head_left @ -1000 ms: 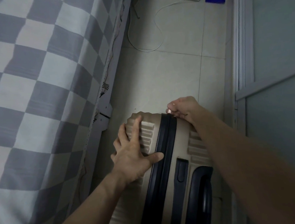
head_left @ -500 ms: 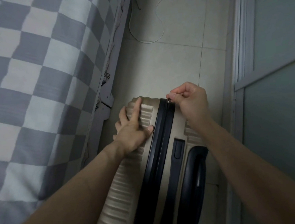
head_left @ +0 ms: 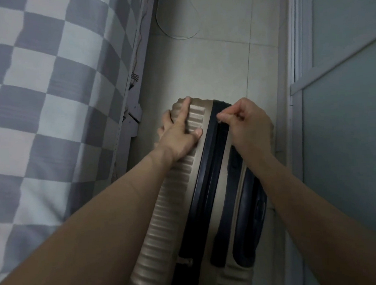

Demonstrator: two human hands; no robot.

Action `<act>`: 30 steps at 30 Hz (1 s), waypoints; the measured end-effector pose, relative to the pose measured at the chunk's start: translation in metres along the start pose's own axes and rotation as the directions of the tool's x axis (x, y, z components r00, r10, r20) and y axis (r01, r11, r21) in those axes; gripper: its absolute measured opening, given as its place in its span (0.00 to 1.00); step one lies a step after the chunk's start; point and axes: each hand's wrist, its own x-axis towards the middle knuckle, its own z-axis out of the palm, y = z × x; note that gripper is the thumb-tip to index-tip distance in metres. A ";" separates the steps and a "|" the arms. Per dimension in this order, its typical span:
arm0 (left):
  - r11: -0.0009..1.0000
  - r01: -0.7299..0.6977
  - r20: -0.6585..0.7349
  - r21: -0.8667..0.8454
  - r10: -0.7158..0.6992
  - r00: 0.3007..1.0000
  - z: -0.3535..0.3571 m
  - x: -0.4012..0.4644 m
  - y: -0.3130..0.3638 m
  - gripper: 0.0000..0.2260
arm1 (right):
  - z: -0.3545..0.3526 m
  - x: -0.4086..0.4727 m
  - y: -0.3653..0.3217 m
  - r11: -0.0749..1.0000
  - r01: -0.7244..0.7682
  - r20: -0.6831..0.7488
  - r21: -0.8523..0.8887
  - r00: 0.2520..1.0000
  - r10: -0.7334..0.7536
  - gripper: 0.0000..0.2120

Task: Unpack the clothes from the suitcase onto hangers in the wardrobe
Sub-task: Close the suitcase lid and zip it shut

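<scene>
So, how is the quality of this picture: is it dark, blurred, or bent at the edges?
Head view: dim, flat indoor light, no glare; the suitcase and both hands stay readable, though the zipper pull under the right hand is too small to see; wide-angle bending curves the checked bedcover and the door frame; the near forearms look soft.

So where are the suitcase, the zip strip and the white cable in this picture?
suitcase (head_left: 169, 202): head view, on its ribbed beige shell.
zip strip (head_left: 204, 174): head view, on the dark band along the suitcase top.
white cable (head_left: 174, 36): head view, on its loop on the floor.
</scene>
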 end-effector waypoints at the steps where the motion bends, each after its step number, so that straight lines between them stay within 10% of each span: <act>1: 1.000 -0.002 -0.015 -0.006 0.002 1.000 0.000 0.000 -0.002 0.31 | 0.001 -0.012 0.000 1.000 0.011 0.022 -0.026 1.000 -0.010 0.07; 30: 0.999 -0.034 -0.147 -0.018 0.031 0.989 -0.018 0.005 -0.041 0.33 | 0.027 -0.212 0.033 0.963 -0.195 0.251 -0.188 0.938 0.239 0.08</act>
